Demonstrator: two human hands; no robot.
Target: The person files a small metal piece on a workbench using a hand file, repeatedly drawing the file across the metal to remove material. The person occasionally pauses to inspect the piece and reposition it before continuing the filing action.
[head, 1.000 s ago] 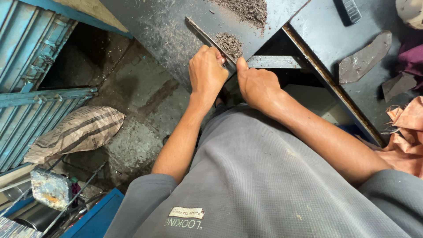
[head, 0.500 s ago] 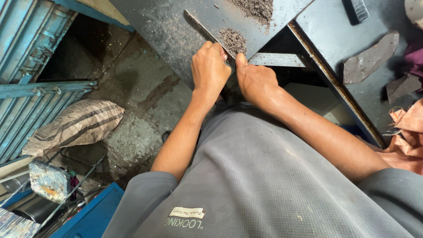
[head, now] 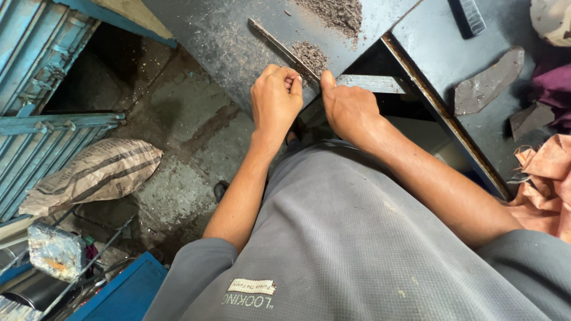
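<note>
head | left hand [head: 275, 100] clenched on one thin rod [head: 279, 45] | right hand [head: 348, 107] grasping one flat bar [head: 373, 84] | two grit piles [head: 311, 54]

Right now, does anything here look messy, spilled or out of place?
Yes. Loose grey filings lie heaped on the dark metal table beside the thin metal strip that both hands grip, with a larger pile further up. A crumpled sack lies on the floor.

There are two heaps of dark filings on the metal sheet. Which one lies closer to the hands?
The smaller heap, right beside the thin metal strip and just above the right hand. The bigger heap sits farther up, at the picture's top edge.
</note>
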